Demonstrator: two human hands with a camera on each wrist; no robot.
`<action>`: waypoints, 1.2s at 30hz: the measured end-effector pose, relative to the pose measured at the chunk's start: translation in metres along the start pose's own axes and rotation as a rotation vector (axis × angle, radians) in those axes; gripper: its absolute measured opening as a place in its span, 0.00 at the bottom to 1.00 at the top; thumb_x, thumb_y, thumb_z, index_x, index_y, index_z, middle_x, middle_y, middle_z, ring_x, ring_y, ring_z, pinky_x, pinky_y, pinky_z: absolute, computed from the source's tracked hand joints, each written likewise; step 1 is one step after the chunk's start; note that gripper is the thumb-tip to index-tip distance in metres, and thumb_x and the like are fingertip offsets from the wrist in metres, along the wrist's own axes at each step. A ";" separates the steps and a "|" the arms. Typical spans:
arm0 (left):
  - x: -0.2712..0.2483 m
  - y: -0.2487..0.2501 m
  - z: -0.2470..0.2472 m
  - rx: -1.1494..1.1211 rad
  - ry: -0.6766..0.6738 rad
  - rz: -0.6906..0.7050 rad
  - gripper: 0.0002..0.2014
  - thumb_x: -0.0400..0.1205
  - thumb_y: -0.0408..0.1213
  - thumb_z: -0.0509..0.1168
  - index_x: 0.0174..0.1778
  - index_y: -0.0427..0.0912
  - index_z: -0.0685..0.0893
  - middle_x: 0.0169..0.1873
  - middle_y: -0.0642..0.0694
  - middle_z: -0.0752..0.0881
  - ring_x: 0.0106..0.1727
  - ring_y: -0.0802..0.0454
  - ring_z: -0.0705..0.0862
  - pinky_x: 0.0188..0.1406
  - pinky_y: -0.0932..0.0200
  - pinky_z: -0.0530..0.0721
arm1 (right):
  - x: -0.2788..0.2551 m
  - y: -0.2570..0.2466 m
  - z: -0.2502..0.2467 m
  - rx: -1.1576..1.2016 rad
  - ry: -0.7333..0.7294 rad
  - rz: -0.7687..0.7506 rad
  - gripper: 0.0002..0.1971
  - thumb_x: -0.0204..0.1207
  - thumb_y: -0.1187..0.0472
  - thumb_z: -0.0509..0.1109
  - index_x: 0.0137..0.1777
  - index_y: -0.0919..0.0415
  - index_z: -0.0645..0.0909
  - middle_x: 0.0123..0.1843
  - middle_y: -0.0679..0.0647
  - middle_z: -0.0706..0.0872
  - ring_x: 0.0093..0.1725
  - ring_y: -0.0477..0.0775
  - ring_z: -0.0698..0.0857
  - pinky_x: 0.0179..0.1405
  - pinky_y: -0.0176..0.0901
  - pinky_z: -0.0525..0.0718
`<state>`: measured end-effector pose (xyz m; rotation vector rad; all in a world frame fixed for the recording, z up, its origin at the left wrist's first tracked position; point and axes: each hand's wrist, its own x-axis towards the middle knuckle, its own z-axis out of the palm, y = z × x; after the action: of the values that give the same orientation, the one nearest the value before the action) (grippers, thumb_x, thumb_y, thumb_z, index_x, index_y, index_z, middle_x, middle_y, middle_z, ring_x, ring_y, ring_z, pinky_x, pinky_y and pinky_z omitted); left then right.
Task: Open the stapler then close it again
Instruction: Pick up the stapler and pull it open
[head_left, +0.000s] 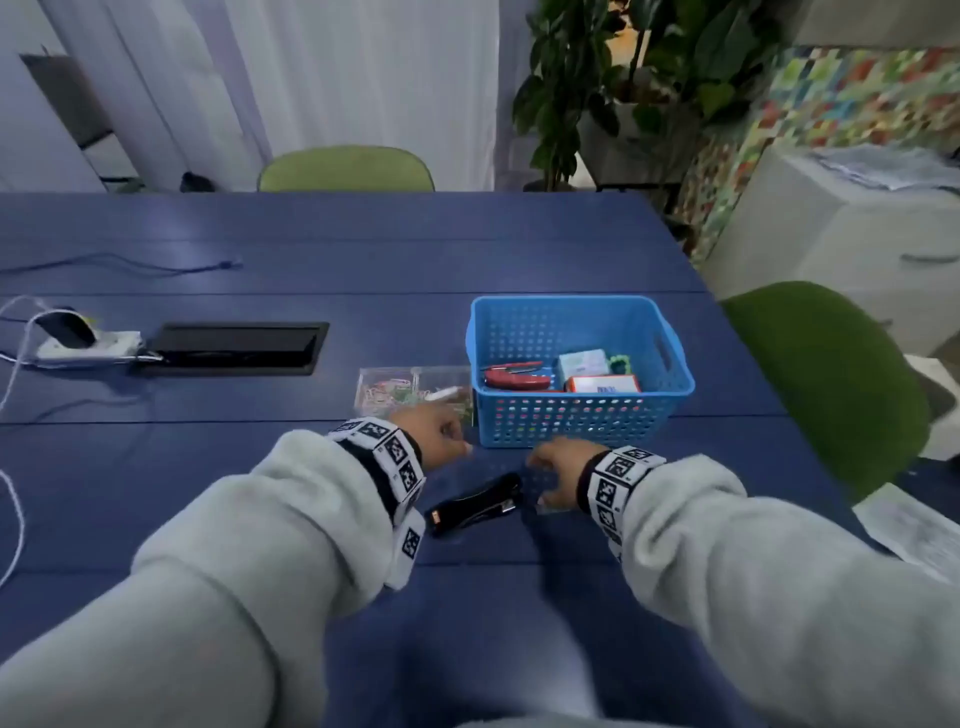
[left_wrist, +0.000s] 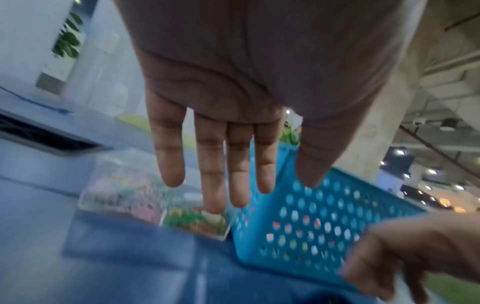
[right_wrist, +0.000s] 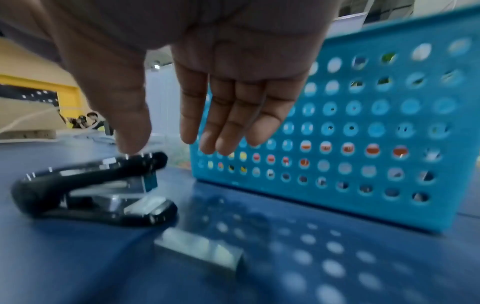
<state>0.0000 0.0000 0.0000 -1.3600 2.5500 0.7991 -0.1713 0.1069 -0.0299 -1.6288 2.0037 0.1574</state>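
Observation:
The black stapler (head_left: 475, 504) lies closed on the blue table (head_left: 363, 249) between my two hands; in the right wrist view the stapler (right_wrist: 91, 189) sits low on the left. My right hand (head_left: 548, 478) hovers just right of its front end with fingers relaxed and nothing in them. In the wrist view the right hand (right_wrist: 228, 127) has its thumb just above the stapler's top. My left hand (head_left: 444, 436) is up-left of the stapler, and the left hand (left_wrist: 233, 164) shows straight, spread fingers holding nothing. A silver strip of staples (right_wrist: 200, 251) lies loose on the table.
A blue perforated basket (head_left: 670, 384) stands just beyond my hands, holding a red stapler (head_left: 514, 376) and small boxes. A clear box of coloured paper clips (head_left: 395, 389) sits to its left. A black cable hatch (head_left: 234, 345) and power strip (head_left: 88, 345) lie far left.

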 end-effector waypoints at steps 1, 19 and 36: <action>0.005 0.001 0.008 0.002 -0.055 -0.008 0.12 0.75 0.48 0.69 0.50 0.46 0.84 0.45 0.49 0.83 0.51 0.47 0.82 0.51 0.57 0.78 | 0.006 0.000 0.004 0.002 -0.012 0.007 0.25 0.65 0.56 0.75 0.64 0.55 0.76 0.65 0.58 0.82 0.64 0.61 0.81 0.64 0.47 0.79; 0.014 0.006 0.063 0.019 -0.208 0.093 0.16 0.70 0.39 0.71 0.54 0.49 0.81 0.54 0.44 0.87 0.56 0.43 0.84 0.50 0.55 0.80 | 0.058 -0.005 0.038 -0.056 -0.141 -0.044 0.24 0.64 0.51 0.76 0.61 0.50 0.77 0.61 0.58 0.80 0.61 0.63 0.79 0.61 0.51 0.79; -0.037 -0.091 0.026 -0.284 0.083 -0.101 0.12 0.68 0.36 0.76 0.40 0.55 0.82 0.38 0.54 0.82 0.43 0.51 0.81 0.48 0.61 0.74 | 0.049 0.005 0.039 0.022 -0.078 -0.039 0.19 0.65 0.51 0.77 0.54 0.57 0.79 0.48 0.49 0.72 0.51 0.55 0.77 0.52 0.43 0.77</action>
<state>0.0917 -0.0008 -0.0436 -1.6194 2.4760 1.1430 -0.1681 0.0816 -0.0878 -1.6222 1.9074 0.1803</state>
